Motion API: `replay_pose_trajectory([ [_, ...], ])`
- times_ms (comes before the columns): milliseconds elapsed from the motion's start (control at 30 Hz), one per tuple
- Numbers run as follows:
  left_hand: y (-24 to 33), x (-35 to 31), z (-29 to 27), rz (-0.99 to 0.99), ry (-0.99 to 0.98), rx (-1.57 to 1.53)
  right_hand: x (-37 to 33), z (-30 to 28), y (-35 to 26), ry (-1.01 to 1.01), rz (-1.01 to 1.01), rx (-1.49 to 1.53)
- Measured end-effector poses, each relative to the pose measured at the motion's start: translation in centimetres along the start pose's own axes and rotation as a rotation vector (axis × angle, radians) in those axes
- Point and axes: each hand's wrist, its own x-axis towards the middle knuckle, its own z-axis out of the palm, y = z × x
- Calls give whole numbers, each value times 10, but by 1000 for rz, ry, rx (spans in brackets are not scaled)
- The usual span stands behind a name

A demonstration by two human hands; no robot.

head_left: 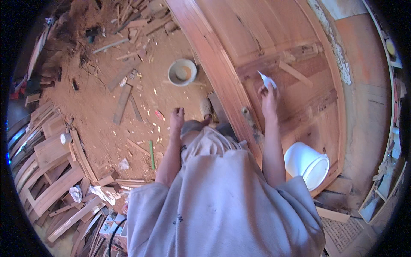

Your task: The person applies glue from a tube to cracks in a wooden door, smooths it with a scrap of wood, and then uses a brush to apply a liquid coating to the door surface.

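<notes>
In my right hand (269, 95), raised above a panelled wooden door (295, 25), is a small white squeeze bottle (268, 81). Its thin pointed nozzle tilts up and to the left, and my fingers are wrapped round it. The door lies at my right side; a loose wooden strip (296, 74) rests on it just beyond the bottle. A metal fitting (245, 112) sits on the door's near edge beam, left of my right forearm. My left hand (177, 118) hangs over the dirt floor with its fingers curled closed; whatever they may hold is hidden.
A white bucket (299, 160) stands on the door's near end. On the floor are a grey basin (182, 72), a green stick (152, 154), wood offcuts (123, 103) and shavings. Stacked boards (58, 188) fill the left side. Scrap wood (150, 23) lies at the far left.
</notes>
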Motion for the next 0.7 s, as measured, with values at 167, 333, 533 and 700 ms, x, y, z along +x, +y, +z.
replay_pose_trajectory([
  [167,46,-14,9,47,4,-110,-42,-12,-10,-70,280,334],
  [333,172,-44,0,194,-79,-403,-85,-23,21,-194,436,381],
  [533,254,-107,-5,484,-713,-240,-130,54,-3,-440,467,304],
  [700,227,-129,0,452,-685,-222,-146,64,-9,-531,330,89],
])
